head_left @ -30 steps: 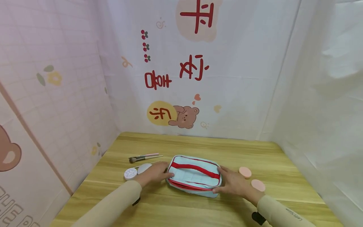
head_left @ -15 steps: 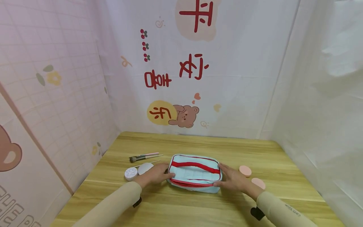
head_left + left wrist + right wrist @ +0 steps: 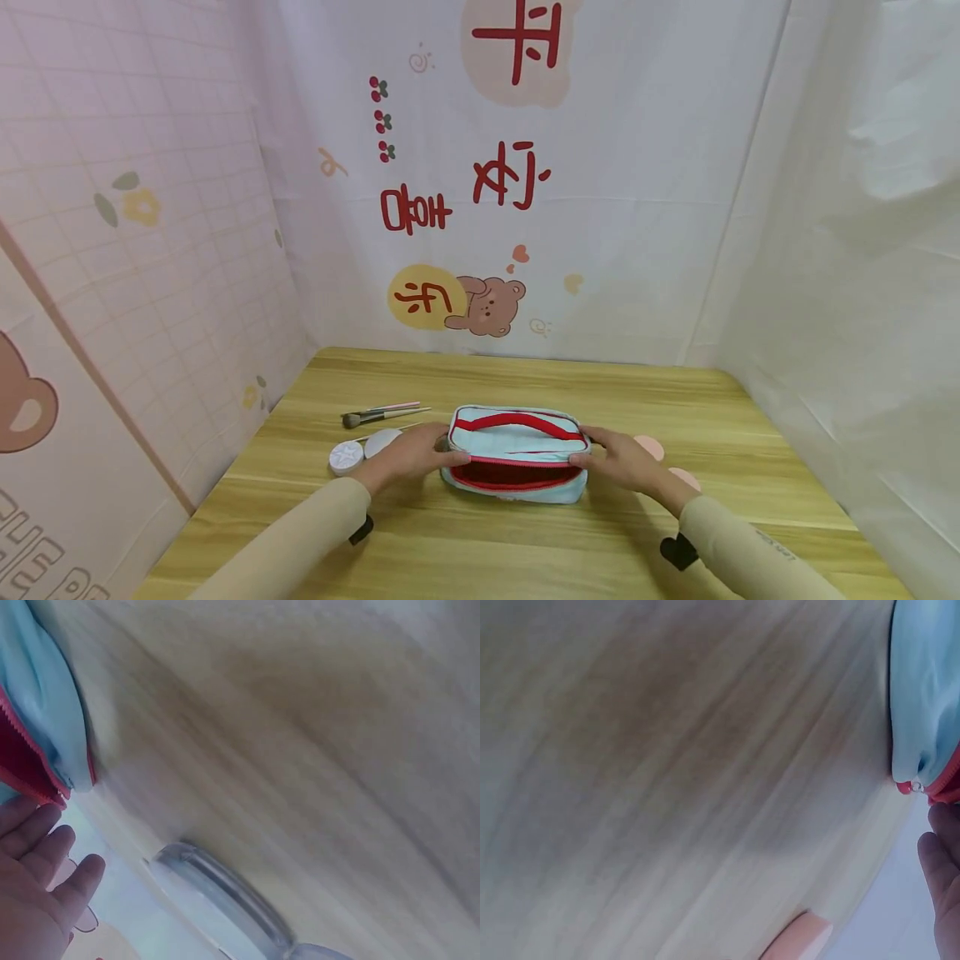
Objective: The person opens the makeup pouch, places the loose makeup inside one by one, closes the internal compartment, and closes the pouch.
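A light-blue zip pouch (image 3: pixel 540 493) with red trim and a red top handle (image 3: pixel 517 419) sits on the table in the head view. Its front zipper gapes, showing a dark red inside; the contents cannot be made out. My left hand (image 3: pixel 408 460) holds the left end of the pouch's top, thumb over the front edge. At the opposite end, my right hand (image 3: pixel 626 462) holds it likewise, its thumb near the zipper. Both wrist views catch the pouch only partly: the blue side (image 3: pixel 45 682) on the left, and a corner (image 3: pixel 922 697) with the zipper's end on the right.
Several makeup brushes (image 3: pixel 382 415) lie left of the pouch. A white star-patterned round case (image 3: pixel 347 457) and another pale round case (image 3: pixel 380 442) are beside my left hand. Two pink round items (image 3: pixel 649 447) lie behind my right forearm. White printed cloth walls surround the wooden table (image 3: pixel 480 554).
The pouch's top has tilted up and back between my hands, and the zipper opening has widened from a thin slit to a broad gap. Both hands have risen slightly with it.
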